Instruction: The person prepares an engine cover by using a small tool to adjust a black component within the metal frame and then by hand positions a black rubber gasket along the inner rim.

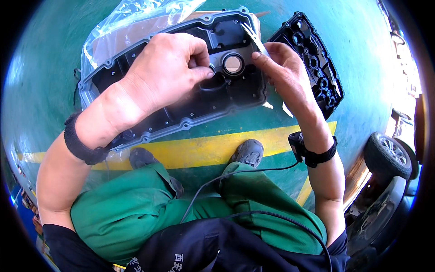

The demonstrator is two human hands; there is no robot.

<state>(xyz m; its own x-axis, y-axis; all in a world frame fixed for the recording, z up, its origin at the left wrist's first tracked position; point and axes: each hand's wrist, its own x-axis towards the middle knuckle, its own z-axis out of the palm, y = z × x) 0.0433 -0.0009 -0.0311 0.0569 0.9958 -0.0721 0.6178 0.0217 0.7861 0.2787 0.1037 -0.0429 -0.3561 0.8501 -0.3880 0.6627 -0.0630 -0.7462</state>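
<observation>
Fabric of a dark navy top (199, 245) fills the near edge, with green trousers (122, 199) bent at both knees just beyond it. Across them runs a black cable (199, 192), reaching a small device on the right wrist's black band (319, 156); another black band (77, 143) circles the left forearm. Beyond the knees, two dark shoes (248, 152) stand at a yellow stripe (195, 152) on the green floor (362, 86).

Past the stripe lies a large black cover (195, 102) with a pale grey rim, slanting up toward the far right. The left hand (165, 65) is over its middle, fingers curled and thumb tip just left of a round opening (233, 64); whether they grip something small, I cannot tell. At the cover's right end, the right hand (287, 65) pinches a slim pale tool (254, 40) between thumb and fingers, its tip pointing far and left.

On the right, a second black cover (312, 63) lies well apart from the left hand. Clear plastic (106, 34) and cardboard (129, 43) show beyond the large cover.
</observation>
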